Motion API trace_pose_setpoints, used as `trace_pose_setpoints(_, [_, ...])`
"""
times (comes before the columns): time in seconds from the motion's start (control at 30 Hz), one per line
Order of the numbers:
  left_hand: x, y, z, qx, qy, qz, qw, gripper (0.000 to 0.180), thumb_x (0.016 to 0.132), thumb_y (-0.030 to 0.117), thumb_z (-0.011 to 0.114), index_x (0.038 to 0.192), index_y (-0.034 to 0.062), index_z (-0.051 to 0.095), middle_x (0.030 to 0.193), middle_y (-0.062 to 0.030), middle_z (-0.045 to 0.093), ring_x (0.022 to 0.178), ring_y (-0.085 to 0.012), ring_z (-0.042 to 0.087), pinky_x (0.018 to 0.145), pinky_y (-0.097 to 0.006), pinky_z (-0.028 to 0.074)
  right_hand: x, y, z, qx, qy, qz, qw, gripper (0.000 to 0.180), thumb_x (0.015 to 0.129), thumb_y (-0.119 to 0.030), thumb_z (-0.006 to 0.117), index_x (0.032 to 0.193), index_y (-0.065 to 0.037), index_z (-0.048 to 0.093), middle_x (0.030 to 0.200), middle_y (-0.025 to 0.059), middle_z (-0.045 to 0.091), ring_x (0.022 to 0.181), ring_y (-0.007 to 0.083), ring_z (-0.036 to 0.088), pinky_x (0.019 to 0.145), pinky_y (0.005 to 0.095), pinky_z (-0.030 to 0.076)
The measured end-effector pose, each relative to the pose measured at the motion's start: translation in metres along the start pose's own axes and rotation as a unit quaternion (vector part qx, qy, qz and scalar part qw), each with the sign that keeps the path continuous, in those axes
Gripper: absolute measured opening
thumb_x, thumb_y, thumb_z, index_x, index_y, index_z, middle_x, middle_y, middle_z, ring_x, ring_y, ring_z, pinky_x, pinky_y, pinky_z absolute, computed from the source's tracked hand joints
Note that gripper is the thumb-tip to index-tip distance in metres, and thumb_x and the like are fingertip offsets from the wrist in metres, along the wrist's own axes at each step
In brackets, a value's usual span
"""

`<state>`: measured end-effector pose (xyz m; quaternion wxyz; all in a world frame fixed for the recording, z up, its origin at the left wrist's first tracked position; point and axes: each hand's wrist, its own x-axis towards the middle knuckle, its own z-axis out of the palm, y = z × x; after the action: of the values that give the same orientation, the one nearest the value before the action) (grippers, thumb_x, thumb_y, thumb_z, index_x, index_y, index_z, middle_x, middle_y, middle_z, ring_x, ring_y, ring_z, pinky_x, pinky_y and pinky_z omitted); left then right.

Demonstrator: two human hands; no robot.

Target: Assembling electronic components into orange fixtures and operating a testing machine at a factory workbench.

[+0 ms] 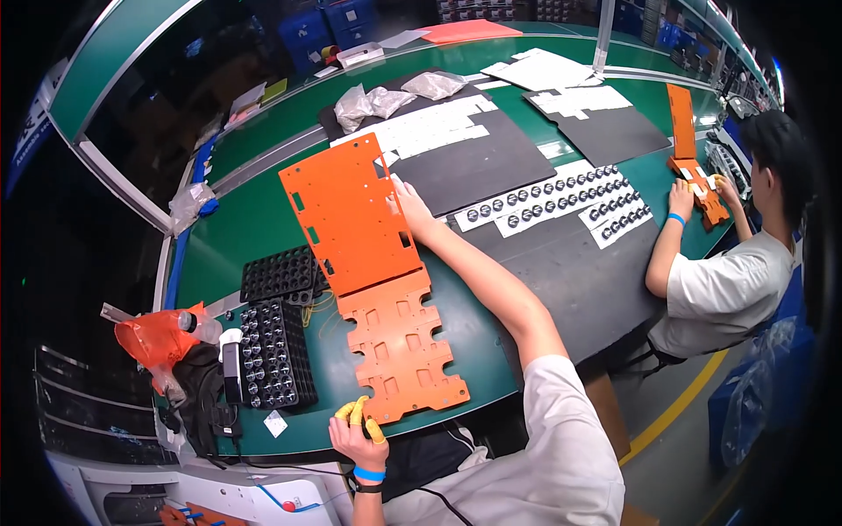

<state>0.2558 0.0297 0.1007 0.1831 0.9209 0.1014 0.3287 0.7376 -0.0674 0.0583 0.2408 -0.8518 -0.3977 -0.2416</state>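
In front of me lies a long orange slotted fixture base [399, 346], with notched sides and rectangular recesses. A flat orange plate [351, 215] with holes and cut-outs stands raised at its far end. My right hand [412, 210] is closed at the plate's right edge, its fingers partly hidden by the plate. My left hand [360, 438], with yellow finger covers and a blue band at the wrist, grips the base's near left corner between bent fingers and thumb.
Left of the base stand black trays [276, 355] of round parts beside an orange bag [158, 337]. Dark mats [478, 162] hold white sheets and clear bags. White strips [548, 197] carry rows of black round parts. A co-worker [745, 254] handles a similar orange fixture at right.
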Motion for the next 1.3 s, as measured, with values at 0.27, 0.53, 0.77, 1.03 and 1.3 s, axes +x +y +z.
trace_pose_setpoints(0.27, [-0.002, 0.0, 0.004, -0.01, 0.004, 0.003, 1.0, 0.044, 0.099, 0.041, 0.052, 0.112, 0.0058, 0.075, 0.1, -0.0132, 0.064, 0.09, -0.0343, 0.059, 0.078, -0.044, 0.045, -0.053, -0.028, -0.048, -0.08, -0.031, -0.025, 0.996, 0.045, 0.095, -0.026, 0.055, 0.134, -0.004, 0.057, 0.133, 0.0241, 0.058, 0.138, 0.047, 0.042, 0.113, 0.0572, 0.033])
trace_pose_setpoints(0.53, [-0.001, 0.003, -0.002, -0.015, -0.004, 0.011, 1.0, 0.041, 0.102, 0.035, 0.051, 0.112, 0.0023, 0.074, 0.102, -0.0156, 0.064, 0.092, -0.0365, 0.058, 0.079, -0.045, 0.046, -0.108, -0.048, -0.135, 0.048, -0.022, -0.049, 0.997, 0.03, 0.094, -0.016, 0.059, 0.119, -0.004, 0.069, 0.127, 0.0166, 0.062, 0.119, 0.0363, 0.056, 0.097, 0.0468, 0.049])
trace_pose_setpoints(0.77, [-0.002, 0.003, -0.005, -0.014, -0.004, 0.014, 1.0, 0.04, 0.102, 0.034, 0.051, 0.113, 0.0024, 0.074, 0.102, -0.0153, 0.065, 0.092, -0.036, 0.059, 0.079, -0.045, 0.046, -0.119, -0.058, -0.157, 0.055, -0.082, 0.048, 0.994, 0.032, 0.093, -0.012, 0.058, 0.122, -0.002, 0.068, 0.121, 0.0168, 0.065, 0.114, 0.036, 0.059, 0.097, 0.0458, 0.049])
trace_pose_setpoints(1.03, [-0.005, -0.003, 0.0, -0.013, 0.022, 0.022, 0.999, 0.037, 0.099, 0.035, 0.056, 0.113, 0.0057, 0.075, 0.101, -0.0121, 0.065, 0.089, -0.0331, 0.059, 0.076, -0.043, 0.045, -0.131, -0.068, -0.149, 0.029, -0.115, -0.013, 0.993, 0.042, 0.098, -0.016, 0.054, 0.138, -0.002, 0.057, 0.145, 0.0211, 0.052, 0.137, 0.0381, 0.045, 0.113, 0.0475, 0.037])
trace_pose_setpoints(1.3, [-0.006, -0.007, -0.001, -0.01, 0.023, 0.021, 0.999, 0.037, 0.098, 0.035, 0.058, 0.113, 0.006, 0.075, 0.101, -0.0113, 0.066, 0.088, -0.0322, 0.06, 0.075, -0.042, 0.044, -0.144, -0.107, -0.191, 0.031, -0.217, 0.11, 0.97, 0.04, 0.095, -0.014, 0.06, 0.133, 0.0, 0.059, 0.145, 0.0226, 0.05, 0.13, 0.0384, 0.049, 0.111, 0.047, 0.039])
